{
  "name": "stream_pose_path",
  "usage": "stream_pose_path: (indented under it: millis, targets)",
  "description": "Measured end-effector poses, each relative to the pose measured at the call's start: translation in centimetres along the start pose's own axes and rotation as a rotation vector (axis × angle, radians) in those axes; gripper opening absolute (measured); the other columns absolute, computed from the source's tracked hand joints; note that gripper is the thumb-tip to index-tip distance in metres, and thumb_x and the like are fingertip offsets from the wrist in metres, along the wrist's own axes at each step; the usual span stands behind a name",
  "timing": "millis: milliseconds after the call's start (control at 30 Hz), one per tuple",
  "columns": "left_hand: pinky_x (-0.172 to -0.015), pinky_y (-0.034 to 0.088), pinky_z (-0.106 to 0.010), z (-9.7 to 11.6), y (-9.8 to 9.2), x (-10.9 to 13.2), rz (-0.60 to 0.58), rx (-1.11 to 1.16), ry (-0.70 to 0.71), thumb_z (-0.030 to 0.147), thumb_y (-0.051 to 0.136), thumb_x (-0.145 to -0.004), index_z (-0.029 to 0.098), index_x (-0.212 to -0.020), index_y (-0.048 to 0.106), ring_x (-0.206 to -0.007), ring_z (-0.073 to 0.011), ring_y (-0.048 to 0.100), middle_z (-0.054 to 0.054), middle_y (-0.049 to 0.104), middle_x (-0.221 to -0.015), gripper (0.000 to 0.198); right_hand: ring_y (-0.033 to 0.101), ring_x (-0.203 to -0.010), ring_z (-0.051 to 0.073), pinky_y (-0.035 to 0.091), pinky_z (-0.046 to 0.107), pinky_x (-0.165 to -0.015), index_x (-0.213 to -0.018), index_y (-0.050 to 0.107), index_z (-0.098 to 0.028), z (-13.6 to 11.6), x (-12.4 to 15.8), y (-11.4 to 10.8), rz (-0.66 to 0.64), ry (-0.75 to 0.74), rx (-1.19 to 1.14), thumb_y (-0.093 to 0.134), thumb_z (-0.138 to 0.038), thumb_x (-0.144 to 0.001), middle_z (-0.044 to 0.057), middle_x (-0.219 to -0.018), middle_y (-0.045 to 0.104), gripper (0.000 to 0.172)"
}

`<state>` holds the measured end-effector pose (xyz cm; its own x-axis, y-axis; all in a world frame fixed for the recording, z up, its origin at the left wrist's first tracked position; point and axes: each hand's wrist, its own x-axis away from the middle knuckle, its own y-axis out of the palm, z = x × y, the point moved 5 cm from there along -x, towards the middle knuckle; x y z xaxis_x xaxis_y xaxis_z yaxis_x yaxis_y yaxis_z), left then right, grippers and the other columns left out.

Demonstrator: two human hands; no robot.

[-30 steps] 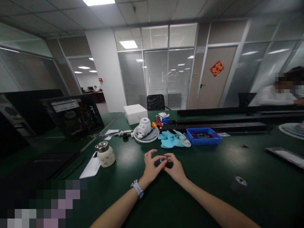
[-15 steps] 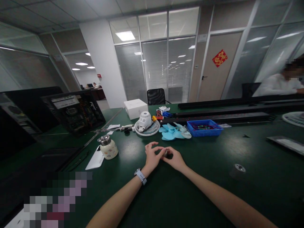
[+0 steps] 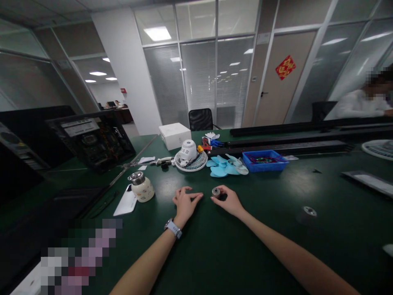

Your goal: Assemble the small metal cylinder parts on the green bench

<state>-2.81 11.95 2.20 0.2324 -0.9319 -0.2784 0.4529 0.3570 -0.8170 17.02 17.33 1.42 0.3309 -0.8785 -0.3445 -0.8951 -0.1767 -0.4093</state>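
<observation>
My right hand rests on the green table with its fingers curled round a small round metal part. My left hand lies on the table a little to the left, apart from the part, its fingers loosely bent with the forefinger stretched toward the right and nothing in it. A watch is on my left wrist.
Beyond the hands lie a white fan grille with motor, light blue fan blades and a blue tray. A cream flask stands left, beside a white phone. Another small cylinder sits right. A person sits far right.
Both hands were pinched together on the small part. Now my left hand has let go and drawn away to the left; my right hand keeps the part on the table.
</observation>
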Motion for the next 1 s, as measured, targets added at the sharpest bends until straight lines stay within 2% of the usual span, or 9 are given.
stream_pose_path:
  millis: [200,367,433,533,667,767,867,933,1000]
  targets:
    - [-0.094,0.034,-0.054,-0.4,0.1,-0.1,0.003,0.038,-0.004,0.052,0.062,-0.082,0.039,-0.099,0.076,-0.115,-0.0339,0.041,-0.006,0.059,-0.121,0.026,0.065,-0.088,0.019,0.050,0.036,-0.084,-0.098,0.060,-0.021,0.0,0.3,-0.8,0.076,0.035,0.061,0.066,-0.028,-0.071,0.004,-0.095,0.069,0.029]
    - [-0.093,0.042,-0.044,-2.4,-0.3,-1.1,0.236,0.363,-0.121,0.047,0.041,-0.093,0.026,-0.112,0.069,-0.107,-0.0265,0.052,-0.009,0.062,-0.111,0.040,0.064,-0.095,0.021,0.050,0.037,-0.086,-0.108,0.057,-0.021,-0.3,0.3,-0.8,0.068,0.020,0.028,0.073,-0.036,-0.069,0.006,-0.106,0.067,0.045]
    - [-0.086,0.046,-0.038,-3.0,-0.4,-1.3,0.293,0.496,-0.163,0.043,0.035,-0.094,0.020,-0.108,0.067,-0.096,-0.0230,0.058,-0.009,0.064,-0.104,0.041,0.064,-0.095,0.021,0.051,0.037,-0.086,-0.108,0.057,-0.021,-0.4,0.3,-1.0,0.080,0.033,0.019,0.074,-0.038,-0.069,0.007,-0.106,0.067,0.046]
    - [-0.074,0.048,-0.033,-3.2,-0.3,-1.3,0.292,0.600,-0.198,0.039,0.036,-0.092,0.019,-0.103,0.064,-0.079,-0.0193,0.060,-0.006,0.065,-0.092,0.036,0.065,-0.093,0.021,0.052,0.037,-0.084,-0.104,0.058,-0.021,-0.6,0.4,-1.2,0.090,0.045,0.008,0.073,-0.038,-0.070,0.007,-0.103,0.067,0.041]
    - [-0.066,0.046,-0.029,-3.1,-0.5,-1.2,0.305,0.625,-0.216,0.030,0.036,-0.088,0.019,-0.092,0.063,-0.070,-0.0172,0.059,-0.002,0.063,-0.079,0.030,0.065,-0.091,0.021,0.053,0.038,-0.082,-0.099,0.061,-0.021,-0.8,0.7,-1.0,0.091,0.039,0.021,0.070,-0.038,-0.075,0.007,-0.099,0.069,0.030]
    - [-0.060,0.042,-0.027,-2.9,-0.5,-1.4,0.293,0.628,-0.190,0.027,0.034,-0.085,0.020,-0.078,0.060,-0.064,-0.0164,0.056,0.000,0.058,-0.068,0.028,0.066,-0.092,0.021,0.054,0.038,-0.084,-0.099,0.064,-0.021,-1.2,0.6,-1.2,0.086,0.038,0.021,0.070,-0.037,-0.075,0.007,-0.100,0.070,0.030]
    - [-0.056,0.038,-0.026,-2.7,-0.4,-1.5,0.269,0.628,-0.165,0.026,0.035,-0.084,0.021,-0.071,0.057,-0.059,-0.0155,0.052,0.002,0.053,-0.060,0.026,0.068,-0.089,0.022,0.055,0.039,-0.083,-0.099,0.068,-0.020,-1.7,-0.3,-3.7,0.031,0.091,0.013,0.073,-0.038,-0.071,0.007,-0.098,0.072,0.033]
    - [-0.056,0.037,-0.025,-2.7,-0.3,-1.5,0.260,0.620,-0.164,0.026,0.035,-0.083,0.021,-0.070,0.056,-0.058,-0.0151,0.051,0.002,0.051,-0.059,0.026,0.070,-0.084,0.023,0.056,0.038,-0.079,-0.099,0.069,-0.019,-1.6,-1.2,-7.0,-0.042,0.165,0.040,0.076,-0.038,-0.067,0.008,-0.093,0.074,0.039]
    - [-0.056,0.036,-0.025,-2.7,-0.4,-1.5,0.262,0.611,-0.174,0.026,0.035,-0.083,0.021,-0.070,0.057,-0.058,-0.0151,0.051,0.002,0.051,-0.059,0.025,0.071,-0.081,0.025,0.057,0.037,-0.075,-0.099,0.071,-0.018,-0.9,-2.1,-11.6,-0.097,0.245,0.143,0.080,-0.038,-0.061,0.009,-0.088,0.074,0.044]
